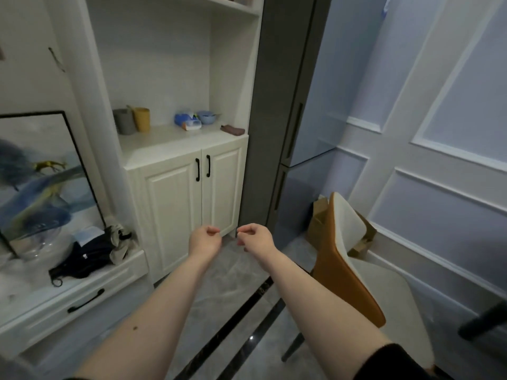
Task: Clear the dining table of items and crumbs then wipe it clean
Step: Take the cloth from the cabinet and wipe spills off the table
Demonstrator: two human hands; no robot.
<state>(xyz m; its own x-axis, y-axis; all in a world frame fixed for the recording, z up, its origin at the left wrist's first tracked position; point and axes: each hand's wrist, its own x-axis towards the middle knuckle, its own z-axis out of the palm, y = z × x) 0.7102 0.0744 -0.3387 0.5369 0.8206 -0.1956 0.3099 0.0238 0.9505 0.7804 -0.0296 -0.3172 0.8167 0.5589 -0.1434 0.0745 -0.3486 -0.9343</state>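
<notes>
On the far left a framed picture [41,171] leans on a low drawer unit [82,294], with dark clothing [90,255] heaped beside it. Next comes the white cabinet [189,198]; its shelf carries a grey cup [124,121], a yellow cup [142,119], a blue packet [188,121], a blue bowl [206,116] and, at the right end, a brown cloth [232,129]. Both forearms stretch forward over the grey floor [236,281], held near each other in front of the cabinet doors. The left hand [205,241] has its fingers curled inward and holds nothing visible. The right hand [254,238] is curled likewise, fingertips bunched together; whether it pinches anything cannot be told. A chair [354,259] with an orange back stands to the right. The dining table is out of view.
</notes>
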